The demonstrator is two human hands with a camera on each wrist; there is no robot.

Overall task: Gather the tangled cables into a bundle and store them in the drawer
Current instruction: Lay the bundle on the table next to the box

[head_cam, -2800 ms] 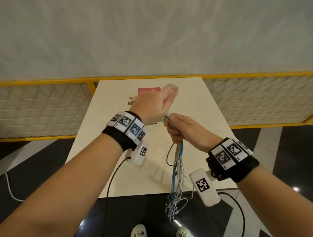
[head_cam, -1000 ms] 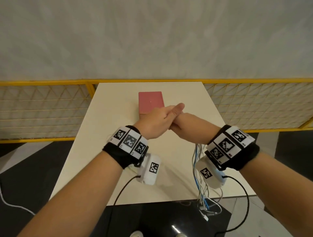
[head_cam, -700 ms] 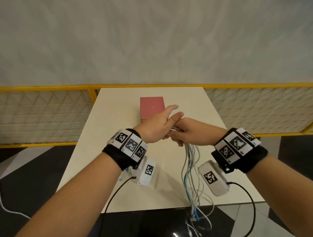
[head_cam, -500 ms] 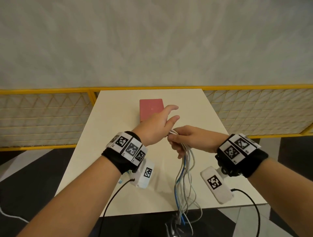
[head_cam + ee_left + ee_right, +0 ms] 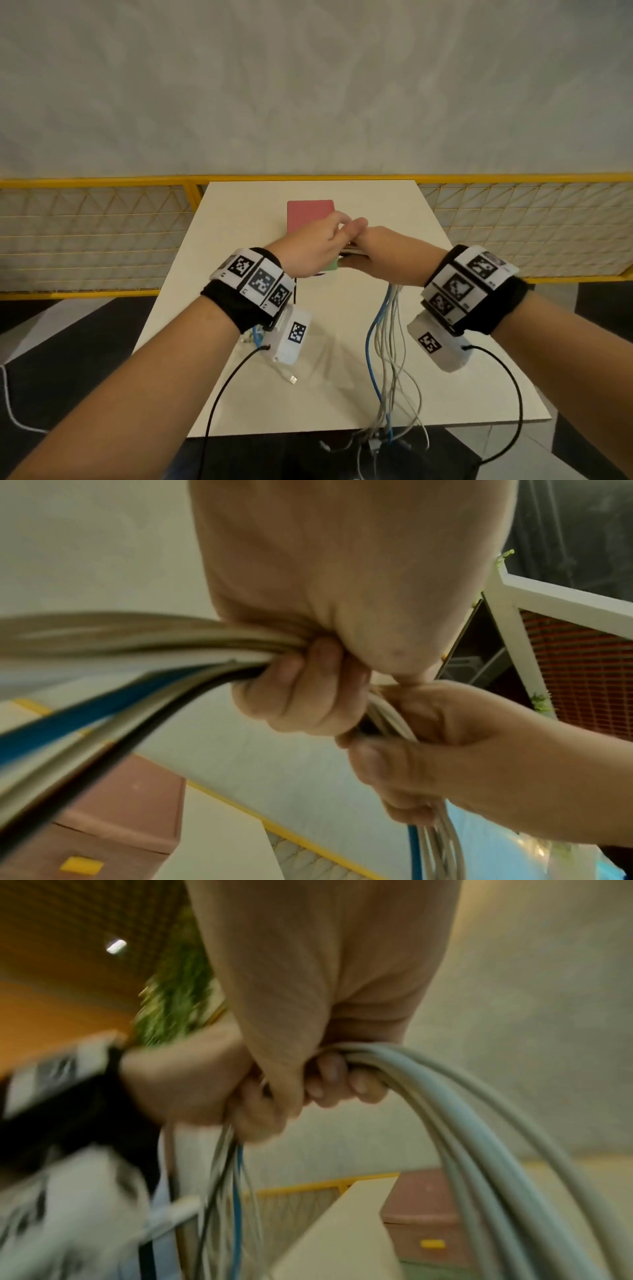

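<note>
Cables (image 5: 388,359): a bundle of thin, round, smooth-sheathed leads, mostly pale grey, one blue, one black. Loose ends hang past the near edge of the worktop (image 5: 342,387); the strands rise from there to the two hands, held above the worktop.

Left hand (image 5: 310,251): fingers (image 5: 301,691) curled tight round the cables, nails turned toward the wrist camera. In the left wrist view the strands leave the fist to the left as a blurred sheaf: grey on top, blue and black below.

Right hand (image 5: 383,255): touching the left hand, thumb side against it. Fingers (image 5: 339,1080) closed round a grey loop of the same bundle; in the right wrist view the loop arches out of the fist and falls to the right.

Wristbands: black fabric cuffs with square black-and-white printed markers, one on each forearm; a white plastic camera housing hangs under each, with a thin black lead.

Worktop: cream, matt, flat, rectangular.

Drawer unit (image 5: 310,214): small pink box just beyond the hands, smooth top, rounded corners; a yellow rectangular pull (image 5: 432,1244) on its front. Whether a drawer stands open cannot be told.

Railing (image 5: 102,233): yellow frame with pale wire mesh, behind the worktop.

Wall: grey, mottled.
</note>
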